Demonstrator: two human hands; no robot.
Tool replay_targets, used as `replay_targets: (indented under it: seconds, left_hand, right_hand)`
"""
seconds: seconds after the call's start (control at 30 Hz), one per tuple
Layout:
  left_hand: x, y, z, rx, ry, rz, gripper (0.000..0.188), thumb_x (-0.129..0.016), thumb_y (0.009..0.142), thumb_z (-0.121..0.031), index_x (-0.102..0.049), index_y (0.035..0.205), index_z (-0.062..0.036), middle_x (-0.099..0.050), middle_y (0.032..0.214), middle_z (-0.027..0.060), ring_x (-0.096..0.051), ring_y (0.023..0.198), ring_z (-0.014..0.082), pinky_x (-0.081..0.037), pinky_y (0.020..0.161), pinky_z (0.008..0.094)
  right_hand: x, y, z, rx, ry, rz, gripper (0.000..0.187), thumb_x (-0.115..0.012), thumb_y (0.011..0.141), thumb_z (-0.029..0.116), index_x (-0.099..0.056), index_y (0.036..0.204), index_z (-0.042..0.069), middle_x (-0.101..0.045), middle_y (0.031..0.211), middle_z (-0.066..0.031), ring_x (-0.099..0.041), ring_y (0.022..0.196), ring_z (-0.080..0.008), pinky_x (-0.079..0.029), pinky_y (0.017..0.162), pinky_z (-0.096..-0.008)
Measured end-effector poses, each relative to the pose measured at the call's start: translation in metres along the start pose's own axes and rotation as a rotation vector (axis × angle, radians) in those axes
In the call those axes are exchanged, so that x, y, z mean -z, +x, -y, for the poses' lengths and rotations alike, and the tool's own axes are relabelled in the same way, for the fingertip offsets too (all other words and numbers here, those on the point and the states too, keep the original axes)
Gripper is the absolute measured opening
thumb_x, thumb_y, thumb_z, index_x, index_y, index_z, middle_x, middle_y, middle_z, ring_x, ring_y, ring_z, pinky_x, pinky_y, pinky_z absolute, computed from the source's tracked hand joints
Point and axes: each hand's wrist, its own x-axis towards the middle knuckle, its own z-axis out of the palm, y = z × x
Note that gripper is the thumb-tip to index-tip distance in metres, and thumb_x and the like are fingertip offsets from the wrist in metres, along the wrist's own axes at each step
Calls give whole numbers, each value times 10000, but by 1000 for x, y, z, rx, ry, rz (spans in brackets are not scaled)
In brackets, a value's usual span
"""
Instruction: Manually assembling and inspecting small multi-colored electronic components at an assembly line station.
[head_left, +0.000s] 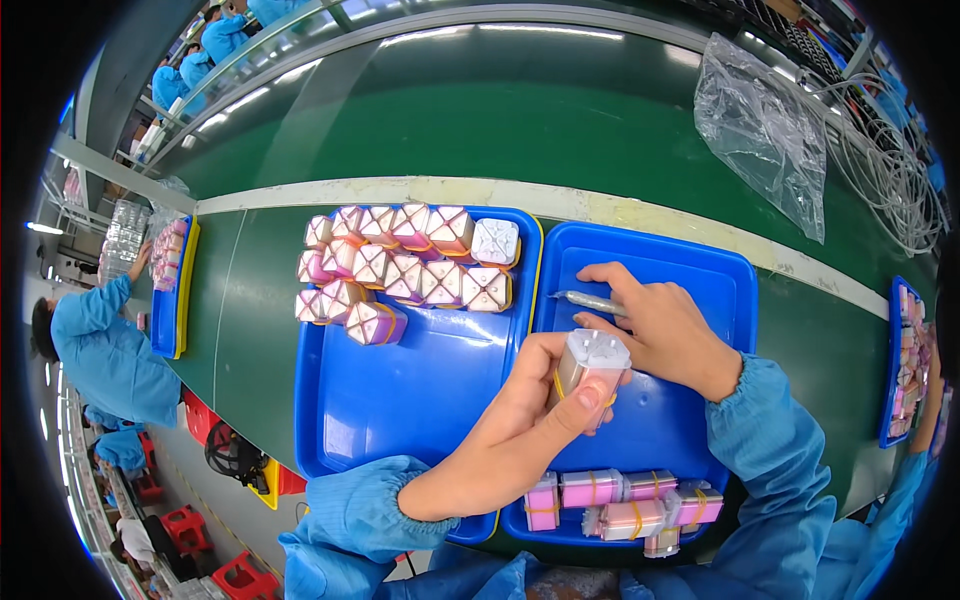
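My left hand point(510, 430) is closed round a pink block point(590, 375) with a translucent plastic cap on its top and a yellow band about it. The cap faces up, below the fingers of my right hand point(670, 335). That hand pinches a slim grey pen-like tool point(592, 302), its tip pointing left. Both hands are over the right blue tray point(670, 250). Several pink banded blocks point(632, 518) lie on their sides at its near end. In the left blue tray point(400, 420), rows of pink blocks with crossed white tops point(405, 272) stand upright; one carries a white cap point(495, 241).
A green bench point(500, 110) with a pale strip point(420, 188) runs behind the trays. A clear plastic bag point(760, 130) and coiled grey cables point(890, 180) lie at the far right. Another tray point(890, 420) is at the right edge. A co-worker point(110, 340) works at left.
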Motion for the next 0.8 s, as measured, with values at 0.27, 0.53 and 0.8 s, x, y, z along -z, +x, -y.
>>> replay_targets:
  seconds: [0.27, 0.53, 0.8]
  left_hand:
    - [0, -7, -3, -24, 68, 82, 518, -597, 1051, -215, -285, 1433, -56, -582, 1167, 115, -581, 994, 135, -504, 853, 310]
    - [2, -12, -12, 2, 97, 122, 588, -674, 1008, -319, -291, 1402, -106, -592, 1121, 160, -599, 859, 165, -495, 771, 310]
    - [1, -4, -7, 4, -140, 167, 594, -673, 1003, -334, -291, 1397, -106, -561, 1140, 161, -585, 883, 199, -495, 756, 328]
  right_hand:
    - [-3, -2, 1, 10, -53, -48, 415, -719, 948, 345, -567, 1268, 129, -662, 671, -118, -678, 617, -326, -487, 552, -423]
    - [-5, -3, 0, 45, -69, -77, 394, -719, 944, 323, -574, 1253, 127, -646, 649, -117, -663, 593, -322, -476, 541, -428]
    - [-6, -2, -1, 66, -55, -91, 366, -715, 951, 311, -582, 1243, 135, -631, 638, -111, -649, 576, -323, -458, 522, -419]
